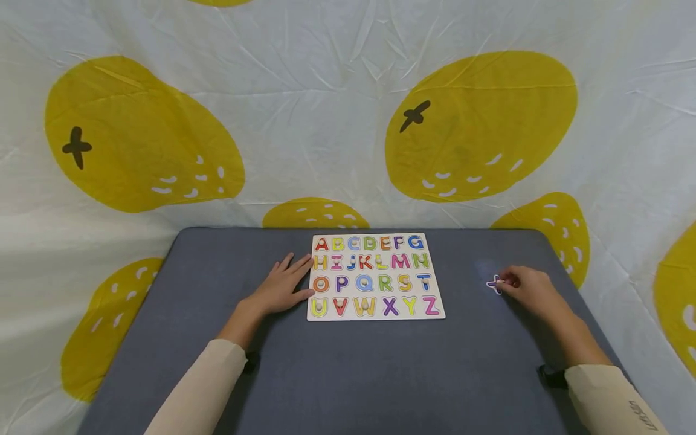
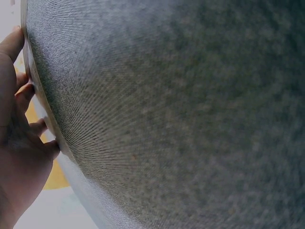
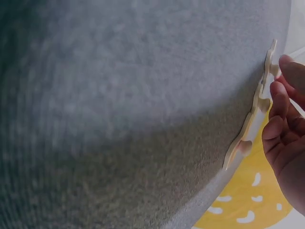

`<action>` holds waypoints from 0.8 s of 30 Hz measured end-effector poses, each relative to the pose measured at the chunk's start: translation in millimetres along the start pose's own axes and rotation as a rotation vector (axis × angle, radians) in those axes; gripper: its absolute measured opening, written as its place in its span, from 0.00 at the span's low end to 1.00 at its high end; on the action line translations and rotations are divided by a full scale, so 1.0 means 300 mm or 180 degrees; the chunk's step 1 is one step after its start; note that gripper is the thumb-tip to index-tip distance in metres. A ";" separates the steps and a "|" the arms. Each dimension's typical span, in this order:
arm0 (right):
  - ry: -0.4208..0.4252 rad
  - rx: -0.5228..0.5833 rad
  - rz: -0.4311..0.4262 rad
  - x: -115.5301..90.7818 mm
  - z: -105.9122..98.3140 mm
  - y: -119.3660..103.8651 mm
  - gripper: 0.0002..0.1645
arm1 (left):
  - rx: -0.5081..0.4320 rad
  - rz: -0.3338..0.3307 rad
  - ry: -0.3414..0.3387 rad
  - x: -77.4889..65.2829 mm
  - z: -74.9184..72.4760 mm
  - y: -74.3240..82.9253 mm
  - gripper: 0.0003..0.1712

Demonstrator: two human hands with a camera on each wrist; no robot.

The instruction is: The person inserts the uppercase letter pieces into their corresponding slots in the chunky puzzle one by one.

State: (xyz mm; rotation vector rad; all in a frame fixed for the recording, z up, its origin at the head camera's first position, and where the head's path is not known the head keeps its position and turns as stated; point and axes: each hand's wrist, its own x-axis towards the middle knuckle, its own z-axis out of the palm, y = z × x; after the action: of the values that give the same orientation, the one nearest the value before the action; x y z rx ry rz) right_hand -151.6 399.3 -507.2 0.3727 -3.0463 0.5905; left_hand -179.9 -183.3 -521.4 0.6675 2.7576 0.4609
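Note:
A wooden alphabet puzzle board (image 1: 376, 270), pale with coloured letters in rows, lies flat on the table. My left hand (image 1: 283, 287) rests at its left side, fingers spread and fingertips touching the edge; in the left wrist view that hand (image 2: 24, 157) shows at the far left. Off to the right, my right hand (image 1: 528, 291) pinches a small purple puzzle piece (image 1: 493, 284) with a pale outline. From the right wrist view, the fingers of the right hand (image 3: 290, 138) are curled beside several knobbed wooden edges, including a lower knob (image 3: 245, 148). In the head view the hand hides part of the piece.
The grey tabletop (image 1: 375, 374) runs back to a white cloth backdrop (image 1: 315, 121) printed with large yellow fruit shapes. A dark band (image 1: 551, 377) sits at the right wrist, by the light sleeve.

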 end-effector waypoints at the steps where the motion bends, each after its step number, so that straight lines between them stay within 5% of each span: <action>1: -0.0025 0.0003 -0.0010 0.001 0.002 -0.001 0.08 | 0.0006 0.0003 0.0002 0.000 0.000 -0.001 0.49; 12: 0.0037 -0.0108 -0.0176 0.011 0.001 -0.013 0.06 | -0.0004 0.0000 0.0004 -0.001 -0.001 0.000 0.48; 24: 0.0023 0.0040 -0.0438 0.043 0.017 -0.182 0.07 | 0.0044 -0.0004 -0.0016 0.003 0.001 -0.004 0.49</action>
State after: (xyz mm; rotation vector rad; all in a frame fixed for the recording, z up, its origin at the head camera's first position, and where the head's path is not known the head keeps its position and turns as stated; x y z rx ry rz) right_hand -151.0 345.3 -491.1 0.5735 -2.9799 0.6020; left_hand -181.1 -183.9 -522.2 0.6694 2.7587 0.4397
